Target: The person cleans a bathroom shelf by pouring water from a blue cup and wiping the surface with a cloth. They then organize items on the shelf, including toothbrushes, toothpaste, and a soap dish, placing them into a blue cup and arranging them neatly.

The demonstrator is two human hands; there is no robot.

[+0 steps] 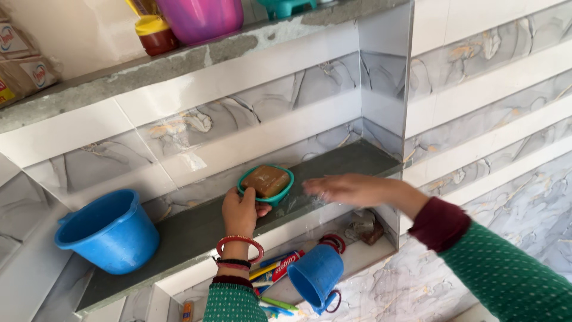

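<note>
I see blue bucket (107,232) at left on shelf (196,229). Left hand (240,211) pinches rim of green soap dish (266,184) (brown soap (266,180) inside) mid-shelf. Right hand (341,188) flat, fingers spread, blurred, on shelf just beside dish.

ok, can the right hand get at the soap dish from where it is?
Probably yes. The right hand hovers over the grey shelf just beside the teal soap dish, with nothing between them. The left hand already grips the dish's near rim, leaving the right side free.

Green dotted sleeves (506,268), red bangles (239,241)
</note>
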